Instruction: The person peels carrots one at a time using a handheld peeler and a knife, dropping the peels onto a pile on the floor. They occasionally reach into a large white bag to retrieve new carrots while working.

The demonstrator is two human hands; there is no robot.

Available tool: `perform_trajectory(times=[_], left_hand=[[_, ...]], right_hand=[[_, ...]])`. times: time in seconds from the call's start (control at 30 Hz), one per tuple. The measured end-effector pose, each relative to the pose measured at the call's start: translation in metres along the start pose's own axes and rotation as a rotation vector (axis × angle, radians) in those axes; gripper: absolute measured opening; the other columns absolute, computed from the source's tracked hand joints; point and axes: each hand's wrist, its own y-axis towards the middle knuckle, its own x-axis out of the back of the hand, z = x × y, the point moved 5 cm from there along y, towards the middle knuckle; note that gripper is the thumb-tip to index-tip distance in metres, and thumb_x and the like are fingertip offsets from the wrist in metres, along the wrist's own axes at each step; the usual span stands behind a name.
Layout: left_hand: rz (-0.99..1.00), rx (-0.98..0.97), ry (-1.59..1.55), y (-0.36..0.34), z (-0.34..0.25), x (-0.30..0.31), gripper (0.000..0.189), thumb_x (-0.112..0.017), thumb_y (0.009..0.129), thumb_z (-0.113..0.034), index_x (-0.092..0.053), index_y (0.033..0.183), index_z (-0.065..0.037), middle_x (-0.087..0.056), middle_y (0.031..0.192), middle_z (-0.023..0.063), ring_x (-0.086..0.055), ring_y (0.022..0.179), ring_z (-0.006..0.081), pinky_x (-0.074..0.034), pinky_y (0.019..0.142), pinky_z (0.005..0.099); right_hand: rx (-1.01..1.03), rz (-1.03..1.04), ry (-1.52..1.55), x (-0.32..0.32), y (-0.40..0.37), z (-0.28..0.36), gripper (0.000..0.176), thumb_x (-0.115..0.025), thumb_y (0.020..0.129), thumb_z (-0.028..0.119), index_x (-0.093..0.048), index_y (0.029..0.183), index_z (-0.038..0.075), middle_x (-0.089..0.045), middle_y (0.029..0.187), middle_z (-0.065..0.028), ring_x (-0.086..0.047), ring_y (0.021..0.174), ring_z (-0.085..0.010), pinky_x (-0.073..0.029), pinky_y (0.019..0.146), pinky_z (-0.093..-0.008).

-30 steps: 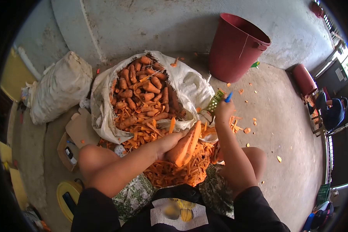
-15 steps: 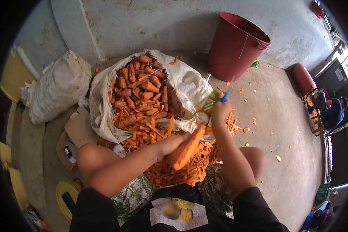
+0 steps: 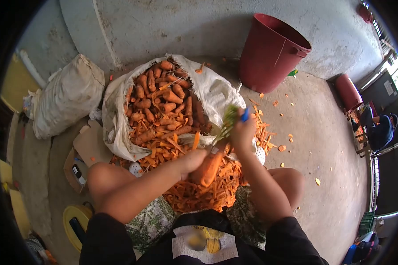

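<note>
My left hand (image 3: 195, 161) is closed round a large carrot (image 3: 211, 170), whose bright orange, peeled side faces up. My right hand (image 3: 243, 132) grips a blue-ended peeler (image 3: 245, 115), its working end blurred near the carrot's far end. A green, streaky thing (image 3: 227, 123) shows beside the right fingers, too smeared to name. Below both hands lies a heap of carrot peelings (image 3: 221, 192) between my legs. Just beyond, an open white sack (image 3: 115, 128) holds many unpeeled carrots (image 3: 168, 95), with peelings at its near side.
A tall dark red bin (image 3: 269, 57) stands by the wall. At left are a full white sack (image 3: 68, 99), a cardboard piece (image 3: 93, 143) and a yellow lid (image 3: 70, 216) bearing a dark phone (image 3: 77, 229). Another person (image 3: 380, 130) sits far right. Carrot scraps dot the floor.
My right hand has moved left and slightly nearer me with the peeler, along the carrot. The carrot has shifted slightly in my left hand.
</note>
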Motion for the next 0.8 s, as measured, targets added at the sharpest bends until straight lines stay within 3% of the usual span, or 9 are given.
perform_trajectory(times=[0.03,0.13,0.23,0.4,0.53,0.57,0.6,0.67,0.8], left_hand=[[0.056,0.031,0.03,-0.005,0.003,-0.011,0.041,-0.034,0.091,-0.039,-0.049,0.103,-0.003,-0.059,0.083,0.0069,-0.059,0.071,0.0149,-0.05,0.064,0.0287],[0.048,0.117,0.128,-0.017,-0.004,-0.026,0.045,-0.035,0.091,-0.043,-0.048,0.105,-0.002,-0.058,0.082,0.0072,-0.059,0.072,0.015,-0.05,0.067,0.0289],[0.074,0.056,-0.18,-0.015,-0.012,-0.015,0.043,-0.035,0.09,-0.041,-0.047,0.105,-0.003,-0.057,0.088,0.0095,-0.059,0.077,0.0179,-0.052,0.071,0.0305],[-0.025,-0.063,-0.161,-0.002,-0.01,0.004,0.041,-0.031,0.091,-0.038,-0.048,0.104,-0.003,-0.058,0.087,0.0095,-0.06,0.076,0.0187,-0.054,0.064,0.0323],[0.032,0.175,-0.092,-0.008,0.002,-0.014,0.042,-0.03,0.092,-0.038,-0.046,0.1,0.0,-0.057,0.074,0.0127,-0.06,0.064,0.0231,-0.052,0.057,0.0353],[0.088,0.147,-0.007,-0.017,-0.003,-0.023,0.041,-0.03,0.092,-0.037,-0.045,0.102,0.0,-0.056,0.077,0.0138,-0.06,0.065,0.0232,-0.052,0.059,0.0356],[0.145,0.119,0.078,-0.024,-0.008,-0.031,0.041,-0.029,0.093,-0.037,-0.044,0.105,-0.001,-0.056,0.08,0.0148,-0.06,0.066,0.0234,-0.052,0.061,0.0359],[0.12,0.14,-0.006,-0.026,-0.011,-0.028,0.041,-0.031,0.092,-0.037,-0.043,0.106,-0.001,-0.056,0.082,0.0148,-0.06,0.067,0.0234,-0.052,0.062,0.0359],[-0.024,0.059,-0.232,-0.014,-0.015,-0.004,0.037,-0.033,0.092,-0.035,-0.044,0.106,-0.003,-0.057,0.087,0.0111,-0.061,0.069,0.0213,-0.053,0.061,0.0347]], right_hand=[[-0.209,-0.029,0.042,0.01,0.02,-0.01,0.028,-0.045,0.089,0.024,-0.056,0.079,0.0,-0.055,0.059,-0.0137,-0.052,0.051,-0.0202,-0.038,0.047,-0.035],[-0.131,-0.248,-0.233,0.03,0.055,-0.047,0.033,-0.043,0.09,0.026,-0.055,0.072,0.001,-0.054,0.056,-0.0065,-0.048,0.048,-0.0124,-0.036,0.045,-0.0301],[-0.18,0.035,0.276,0.014,0.019,-0.004,0.033,-0.044,0.09,0.026,-0.054,0.072,0.001,-0.049,0.053,-0.002,-0.042,0.046,-0.0096,-0.033,0.043,-0.0278],[0.039,0.229,0.1,-0.01,-0.047,0.032,0.025,-0.049,0.087,0.022,-0.051,0.074,0.0,-0.053,0.058,-0.0127,-0.051,0.051,-0.0187,-0.038,0.049,-0.0318],[-0.009,0.004,-0.077,0.006,0.0,0.012,0.023,-0.047,0.087,0.021,-0.055,0.084,0.0,-0.055,0.061,-0.0166,-0.055,0.054,-0.0279,-0.04,0.048,-0.0381],[-0.138,-0.077,0.007,0.01,0.031,-0.033,0.027,-0.045,0.088,0.025,-0.055,0.083,0.0,-0.056,0.062,-0.0152,-0.056,0.054,-0.0271,-0.04,0.049,-0.0376],[-0.035,-0.25,-0.312,0.024,0.05,-0.049,0.03,-0.044,0.089,0.027,-0.055,0.08,0.0,-0.058,0.063,-0.0126,-0.055,0.053,-0.023,-0.04,0.049,-0.0358],[-0.131,-0.253,-0.126,0.031,0.065,-0.069,0.029,-0.045,0.089,0.026,-0.055,0.079,0.0,-0.057,0.063,-0.0093,-0.053,0.051,-0.0185,-0.039,0.049,-0.0333],[-0.214,0.136,0.3,0.008,-0.006,0.024,0.031,-0.044,0.09,0.027,-0.053,0.079,0.0,-0.05,0.058,-0.0046,-0.044,0.048,-0.0099,-0.035,0.044,-0.0277]])
